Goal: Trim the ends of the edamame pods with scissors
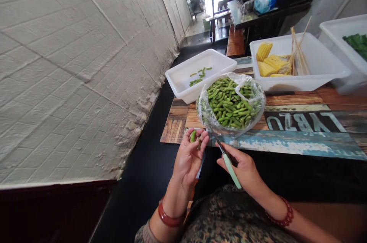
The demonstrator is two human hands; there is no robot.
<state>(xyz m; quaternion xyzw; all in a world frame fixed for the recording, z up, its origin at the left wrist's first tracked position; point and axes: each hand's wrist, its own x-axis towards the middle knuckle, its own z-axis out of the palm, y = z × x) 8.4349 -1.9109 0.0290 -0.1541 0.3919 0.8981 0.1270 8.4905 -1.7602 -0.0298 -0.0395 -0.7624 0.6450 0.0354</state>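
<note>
Few pods [195,82] lie in the tub [185,98] at the counter's [174,122] left edge; a full bag [260,111] seems left. Left hand [190,159] pinches a pod [193,136], right hand [241,162] grips a tool [231,171]

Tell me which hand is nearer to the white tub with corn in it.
Right. The right hand is on the near side of the corn tub and left of it, not touching; the left hand is farther left, near the bag of green pods.

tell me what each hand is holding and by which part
The left hand holds green pods in its fingers, exact grip unclear; the right hand holds a bladed tool by its pale green handle.
</note>
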